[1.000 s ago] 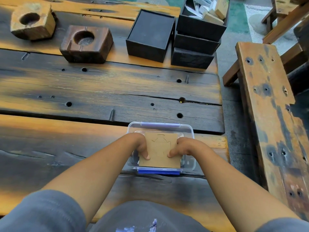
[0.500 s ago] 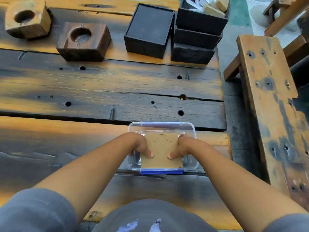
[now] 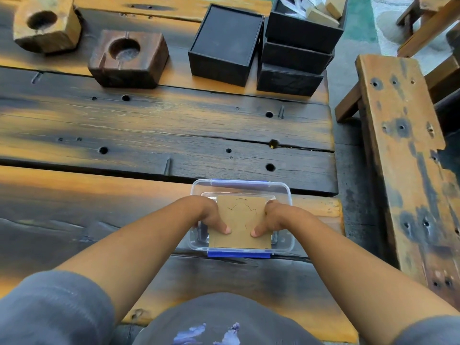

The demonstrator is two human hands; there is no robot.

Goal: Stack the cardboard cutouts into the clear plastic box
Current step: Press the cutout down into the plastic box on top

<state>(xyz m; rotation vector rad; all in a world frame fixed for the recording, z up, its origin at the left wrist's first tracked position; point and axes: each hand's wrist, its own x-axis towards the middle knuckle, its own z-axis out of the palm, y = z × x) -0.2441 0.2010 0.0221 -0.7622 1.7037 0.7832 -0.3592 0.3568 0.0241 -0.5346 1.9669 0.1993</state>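
Note:
A clear plastic box (image 3: 283,192) with blue clips sits near the front right edge of the wooden table. A brown cardboard cutout (image 3: 240,220) with cut lines on its face lies over the box opening, its near edge close to the box's front rim. My left hand (image 3: 211,216) grips the cutout's left side, thumb on top. On the opposite edge my right hand (image 3: 271,216) holds it the same way. Whether more cutouts lie beneath it is hidden.
Two wooden blocks with round holes (image 3: 46,23) (image 3: 128,58) stand at the back left. Black boxes (image 3: 225,44) and a stack of black trays (image 3: 297,46) holding small items are at the back. A wooden bench (image 3: 403,145) runs along the right.
The camera has tilted slightly. Both hands and the cutout stay in almost the same place over the box.

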